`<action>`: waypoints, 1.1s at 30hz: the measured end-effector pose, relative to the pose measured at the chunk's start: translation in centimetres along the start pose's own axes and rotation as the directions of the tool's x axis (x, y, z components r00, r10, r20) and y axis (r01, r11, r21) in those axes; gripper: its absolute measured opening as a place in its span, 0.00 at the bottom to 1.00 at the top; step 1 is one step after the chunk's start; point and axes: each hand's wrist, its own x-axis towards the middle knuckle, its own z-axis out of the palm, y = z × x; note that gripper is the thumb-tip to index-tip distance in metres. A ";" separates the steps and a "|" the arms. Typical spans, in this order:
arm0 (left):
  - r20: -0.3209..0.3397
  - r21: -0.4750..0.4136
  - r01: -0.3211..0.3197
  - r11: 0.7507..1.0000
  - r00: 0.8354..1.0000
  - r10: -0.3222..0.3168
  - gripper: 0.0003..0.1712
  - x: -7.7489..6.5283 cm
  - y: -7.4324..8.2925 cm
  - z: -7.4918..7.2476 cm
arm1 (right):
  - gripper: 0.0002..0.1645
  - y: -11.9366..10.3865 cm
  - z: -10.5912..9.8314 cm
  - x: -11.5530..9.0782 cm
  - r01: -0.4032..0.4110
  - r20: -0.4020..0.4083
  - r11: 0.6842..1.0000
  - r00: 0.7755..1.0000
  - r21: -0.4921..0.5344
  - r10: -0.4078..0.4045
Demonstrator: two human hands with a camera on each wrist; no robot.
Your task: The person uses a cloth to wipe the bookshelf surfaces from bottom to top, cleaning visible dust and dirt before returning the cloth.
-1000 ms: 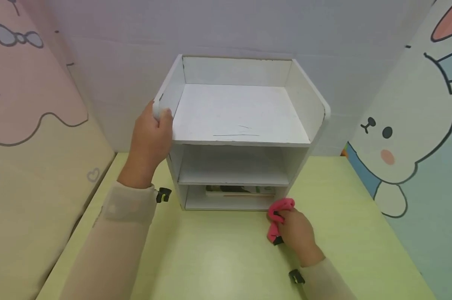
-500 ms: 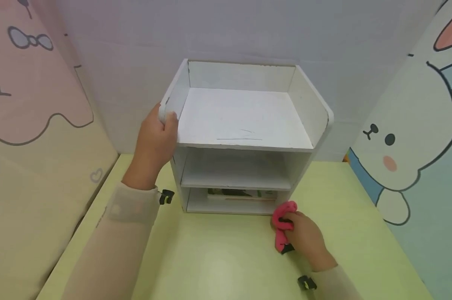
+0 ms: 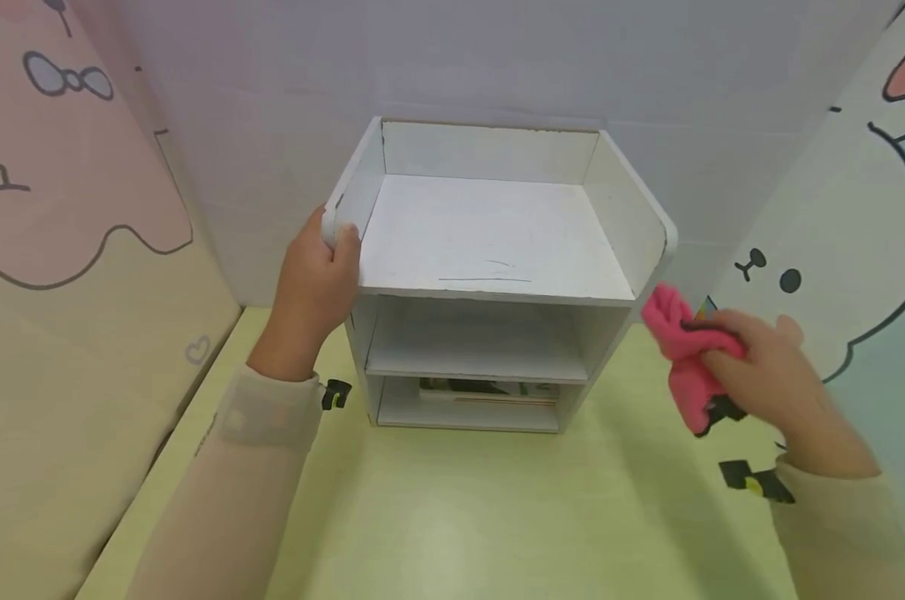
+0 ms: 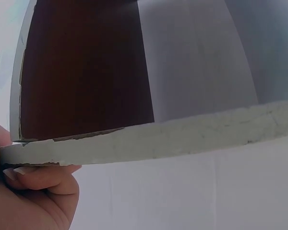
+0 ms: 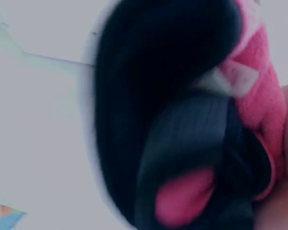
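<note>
A white shelf unit [image 3: 490, 300] with an open top tray and two compartments below stands on the table. My left hand [image 3: 319, 271] grips the front edge of its left side panel, thumb inside. In the left wrist view, the curled fingers [image 4: 48, 187] lie against that panel edge [image 4: 149, 141]. My right hand [image 3: 771, 367] holds a bunched pink cloth [image 3: 688, 358] with black trim, raised in the air to the right of the shelf unit. The right wrist view is blurred; the pink cloth [image 5: 257, 96] and its black trim fill much of it.
Flat printed items, perhaps books [image 3: 490, 389], lie in the lowest compartment. The pale yellow-green table [image 3: 452, 508] extends in front. A cartoon-printed wall panel [image 3: 835, 250] rises at the right, a padded-looking patterned one [image 3: 85, 333] at the left, and a plain wall behind.
My right hand has lifted the pink cloth from beside the shelf's lower right front corner, moving up and to the right. The left hand keeps its grip on the side panel.
</note>
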 end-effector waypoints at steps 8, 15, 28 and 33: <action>0.002 0.004 0.011 1.000 1.000 -0.011 0.36 -0.1 0.1 -0.3 | 0.36 -5.1 -6.6 7.5 -0.056 -0.157 0.985 0.984 0.163 0.082; 0.002 -0.009 0.010 1.000 1.000 -0.010 0.36 -0.1 0.0 -0.3 | 0.39 -7.6 -8.0 13.9 -0.042 -0.197 0.981 0.977 0.189 0.080; 0.013 -0.020 0.028 0.999 1.000 -0.028 0.35 -0.3 0.3 -0.1 | 0.35 -8.7 -6.8 17.7 -0.083 -0.112 0.907 0.984 0.413 0.141; 0.014 -0.002 0.032 0.999 0.999 -0.032 0.35 -0.3 0.5 -0.2 | 0.31 -8.4 -6.3 18.6 -0.094 -0.135 0.887 0.976 0.451 0.172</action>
